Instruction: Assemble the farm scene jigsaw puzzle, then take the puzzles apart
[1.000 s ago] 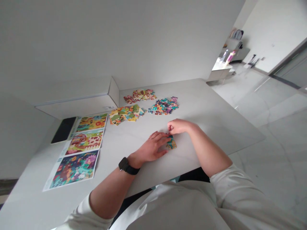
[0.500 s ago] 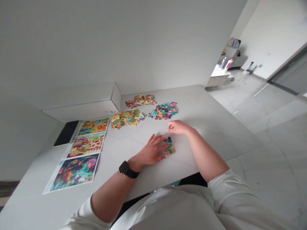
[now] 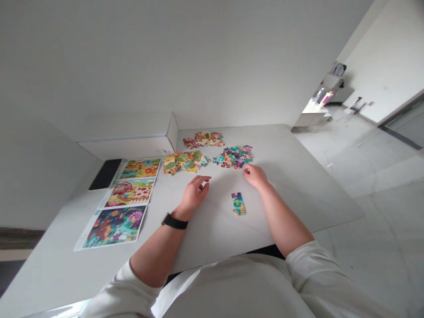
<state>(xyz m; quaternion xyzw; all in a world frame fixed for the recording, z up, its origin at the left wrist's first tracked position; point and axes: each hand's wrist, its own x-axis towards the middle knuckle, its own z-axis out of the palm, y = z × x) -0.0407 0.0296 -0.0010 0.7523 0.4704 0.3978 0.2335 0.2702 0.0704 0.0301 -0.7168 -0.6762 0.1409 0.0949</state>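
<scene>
My left hand (image 3: 195,193) hovers over the table with nothing in it, fingers loosely bent and the thumb apart. My right hand (image 3: 255,176) is closed at the lower right edge of a pile of blue and purple jigsaw pieces (image 3: 232,157); its fingertips are pinched, and what they hold, if anything, is hidden. Between and nearer than both hands lies a small joined strip of jigsaw pieces (image 3: 238,203), purple at the top, teal and yellow below. Neither hand touches the strip.
Behind the left hand is a pile of yellow-green jigsaw pieces (image 3: 185,162); a red-brown pile (image 3: 203,139) lies farther back. Picture sheets (image 3: 114,227) lie at left beside a dark phone-like slab (image 3: 105,174). A white box (image 3: 129,146) stands against the wall.
My left hand has lifted off the joined strip and moved left, uncovering it. My right hand has shifted up to the edge of the blue and purple pile. The camera view has turned slightly.
</scene>
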